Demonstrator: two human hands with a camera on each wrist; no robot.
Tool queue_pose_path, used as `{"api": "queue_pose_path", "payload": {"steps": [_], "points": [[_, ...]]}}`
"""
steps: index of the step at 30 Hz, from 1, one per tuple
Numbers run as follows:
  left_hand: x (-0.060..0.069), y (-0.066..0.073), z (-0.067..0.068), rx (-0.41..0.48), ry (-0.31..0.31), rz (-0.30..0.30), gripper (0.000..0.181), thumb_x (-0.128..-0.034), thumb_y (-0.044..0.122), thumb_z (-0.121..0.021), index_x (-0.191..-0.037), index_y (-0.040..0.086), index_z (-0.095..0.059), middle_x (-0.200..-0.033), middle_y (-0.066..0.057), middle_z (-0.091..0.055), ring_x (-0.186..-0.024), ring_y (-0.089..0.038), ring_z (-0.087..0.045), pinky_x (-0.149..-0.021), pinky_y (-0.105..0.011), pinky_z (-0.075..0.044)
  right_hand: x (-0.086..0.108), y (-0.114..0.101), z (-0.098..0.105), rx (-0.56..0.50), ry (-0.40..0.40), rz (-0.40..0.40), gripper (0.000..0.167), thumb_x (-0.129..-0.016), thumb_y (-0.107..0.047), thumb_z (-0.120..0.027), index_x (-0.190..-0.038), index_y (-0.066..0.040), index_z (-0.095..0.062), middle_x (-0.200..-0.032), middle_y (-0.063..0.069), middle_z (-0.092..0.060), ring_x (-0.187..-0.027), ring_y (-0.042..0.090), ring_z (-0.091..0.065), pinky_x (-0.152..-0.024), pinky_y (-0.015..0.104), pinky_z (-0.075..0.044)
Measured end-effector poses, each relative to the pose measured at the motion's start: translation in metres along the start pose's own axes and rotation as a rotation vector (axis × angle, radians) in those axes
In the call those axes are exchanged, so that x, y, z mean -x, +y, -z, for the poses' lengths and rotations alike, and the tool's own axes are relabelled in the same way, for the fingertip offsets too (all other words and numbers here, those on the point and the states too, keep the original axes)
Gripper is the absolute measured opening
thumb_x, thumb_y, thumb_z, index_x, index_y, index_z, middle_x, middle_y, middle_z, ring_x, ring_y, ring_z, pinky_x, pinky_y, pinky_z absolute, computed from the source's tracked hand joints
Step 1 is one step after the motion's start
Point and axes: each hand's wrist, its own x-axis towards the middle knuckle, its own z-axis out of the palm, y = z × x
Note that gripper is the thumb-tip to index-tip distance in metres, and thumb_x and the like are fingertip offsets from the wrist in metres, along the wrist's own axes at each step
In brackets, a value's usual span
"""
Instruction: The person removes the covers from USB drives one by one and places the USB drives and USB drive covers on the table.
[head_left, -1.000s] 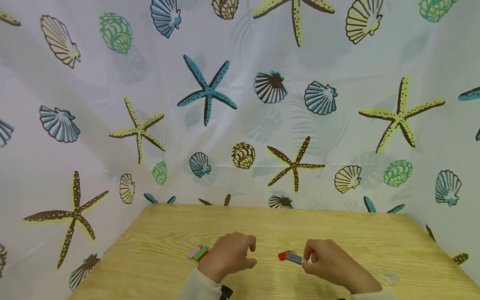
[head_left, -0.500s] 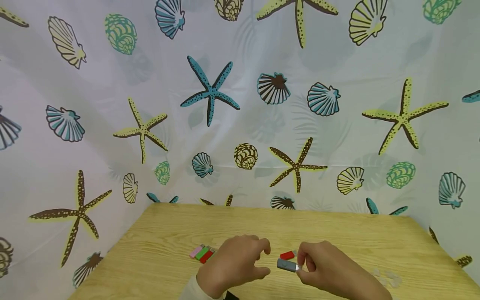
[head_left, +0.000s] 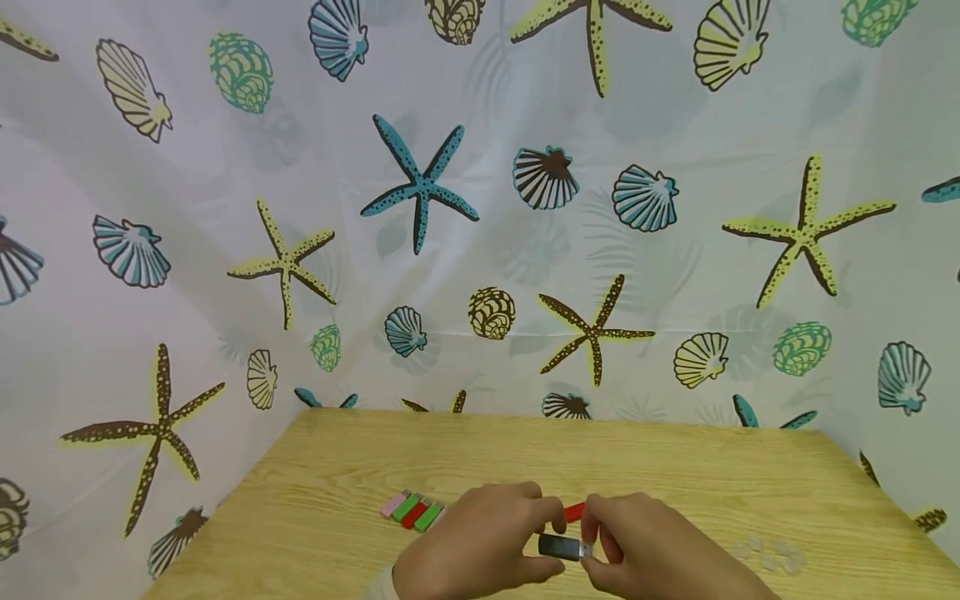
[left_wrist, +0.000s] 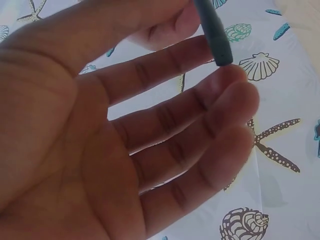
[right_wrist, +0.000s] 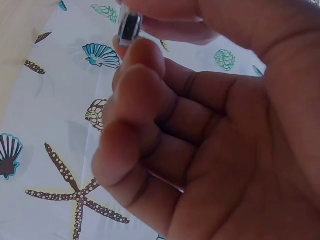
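A dark grey USB stick (head_left: 558, 547) is held level above the table, between my two hands. My right hand (head_left: 660, 546) pinches its silver metal connector (head_left: 586, 550) between thumb and forefinger. My left hand (head_left: 480, 537) has its thumb and forefinger curled round the dark body. In the left wrist view the stick (left_wrist: 216, 37) lies by the fingertips, while the other fingers stay loosely bent. The right wrist view shows the connector's open end (right_wrist: 131, 27) above the curled fingers. Behind the hands lies a red USB stick (head_left: 574, 512), partly hidden by the right hand.
Several USB sticks in pink (head_left: 394, 504), green (head_left: 406, 507) and red (head_left: 415, 515) lie in a row at the left. Small clear caps (head_left: 780, 554) are scattered at the right. A curtain (head_left: 480, 250) with shells and starfish surrounds the wooden table (head_left: 345, 450).
The right hand has brought the grey USB stick leftward and nearer. The left hand has moved right, its thumb and forefinger coming round the stick. One more green stick in the row has come into view.
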Motion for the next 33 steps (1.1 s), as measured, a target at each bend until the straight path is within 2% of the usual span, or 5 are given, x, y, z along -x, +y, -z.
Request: {"api": "queue_pose_path", "payload": {"steps": [5, 10, 20, 26, 33], "points": [[-0.001, 0.001, 0.001, 0.010, -0.014, -0.009, 0.024, -0.0846, 0.035, -0.075, -0.103, 0.021, -0.068, -0.077, 0.014, -0.052, -0.061, 0.002, -0.044, -0.056, -0.017, -0.038, 0.000, -0.006, 0.001, -0.023, -0.026, -0.022, 0.012, -0.086, -0.023, -0.071, -0.090, -0.018, -0.061, -0.060, -0.010, -0.048, -0.052, 0.004, -0.045, -0.051, 0.023, -0.041], [-0.002, 0.003, 0.001, 0.035, -0.031, -0.013, 0.018, -0.0848, 0.032, -0.075, -0.098, 0.021, -0.069, -0.075, 0.014, -0.051, -0.063, 0.003, -0.045, -0.057, -0.017, -0.039, 0.001, -0.008, 0.001, 0.004, -0.014, 0.024, 0.011, -0.087, -0.023, -0.070, -0.092, -0.018, -0.062, -0.063, -0.012, -0.048, -0.054, 0.002, -0.044, -0.052, 0.023, -0.040], [0.001, 0.006, 0.000, 0.001, 0.036, -0.076, 0.011, -0.0872, 0.031, -0.072, -0.097, 0.025, -0.070, -0.073, 0.017, -0.051, -0.063, 0.006, -0.044, -0.056, -0.014, -0.037, 0.002, -0.014, -0.001, 0.028, 0.024, 0.060, 0.015, -0.084, -0.011, -0.068, -0.092, -0.022, -0.063, -0.063, -0.016, -0.047, -0.054, -0.001, -0.043, -0.051, 0.021, -0.040], [-0.001, 0.006, 0.000, -0.018, 0.025, -0.074, 0.013, -0.0883, 0.034, -0.071, -0.098, 0.026, -0.072, -0.073, 0.017, -0.053, -0.063, 0.007, -0.045, -0.055, -0.013, -0.037, 0.003, -0.012, -0.002, 0.047, 0.030, 0.058, 0.011, -0.088, -0.022, -0.070, -0.095, -0.021, -0.063, -0.063, -0.015, -0.046, -0.054, 0.000, -0.042, -0.050, 0.022, -0.039], [0.001, 0.006, 0.001, -0.028, 0.066, -0.099, 0.014, -0.0876, 0.034, -0.071, -0.099, 0.026, -0.072, -0.077, 0.017, -0.055, -0.066, 0.008, -0.047, -0.056, -0.012, -0.037, 0.005, -0.012, -0.001, 0.048, 0.025, 0.041, 0.017, -0.088, -0.030, -0.071, -0.100, -0.019, -0.064, -0.063, -0.015, -0.046, -0.054, 0.001, -0.042, -0.049, 0.023, -0.039]]}}
